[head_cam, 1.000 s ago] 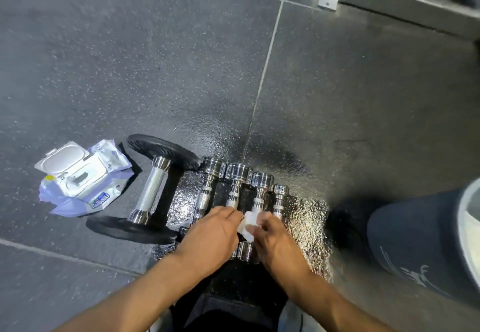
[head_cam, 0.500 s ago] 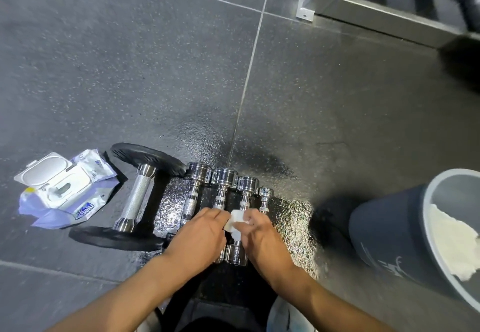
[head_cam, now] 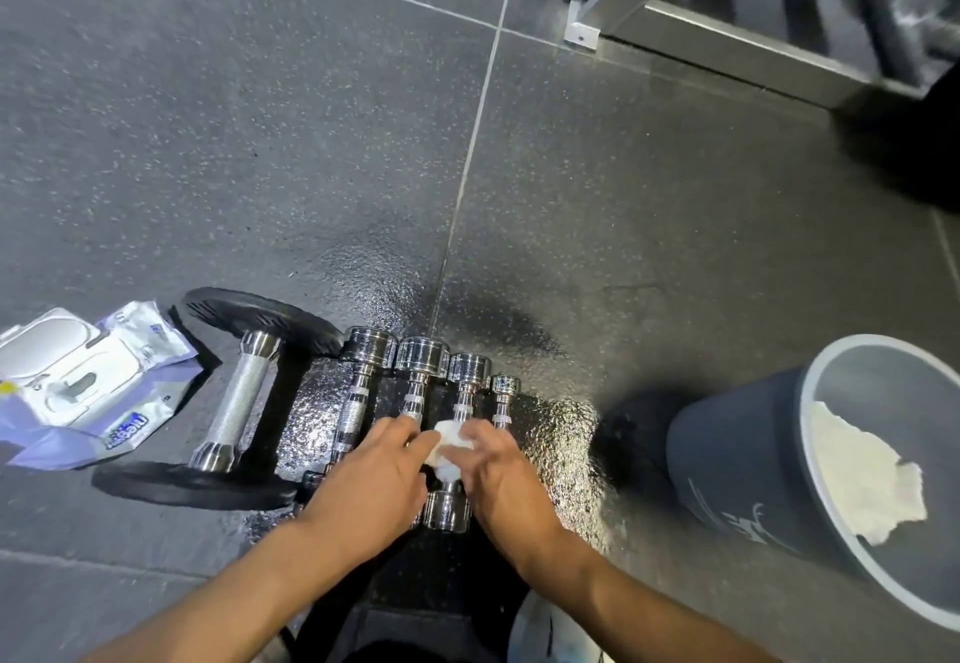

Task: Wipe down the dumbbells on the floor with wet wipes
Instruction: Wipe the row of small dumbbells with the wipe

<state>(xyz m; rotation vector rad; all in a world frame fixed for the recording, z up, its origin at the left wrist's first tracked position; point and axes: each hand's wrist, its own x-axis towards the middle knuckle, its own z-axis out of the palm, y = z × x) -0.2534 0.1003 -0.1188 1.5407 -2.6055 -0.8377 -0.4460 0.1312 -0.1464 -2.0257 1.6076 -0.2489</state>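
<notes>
**Dumbbells in a row on the glossy floor, wipe on number three**

Four little chrome ones lie side by side on the floor, right where the tile seam runs down to them. A wet wipe is bunched round the handle of the third from the left. The right hand has its fingers curled onto that wipe, pinching it against the handle. The left hand lies knuckles-up over the first two, fingertips reaching the wipe. Can't tell if it's gripping anything underneath.

Around them: a big dumbbell with black plates sits just left, and beyond it is the wipes pack, lid flipped open. A grey bin stands off to the right with white crumpled tissue inside. A metal rack frame crosses the far right corner.

The hands cover the near ends of most small ones, so only the third's near head shows. Pack, bin and rack are cut off at the edges of view, and the pack's label is too blurry to read.
</notes>
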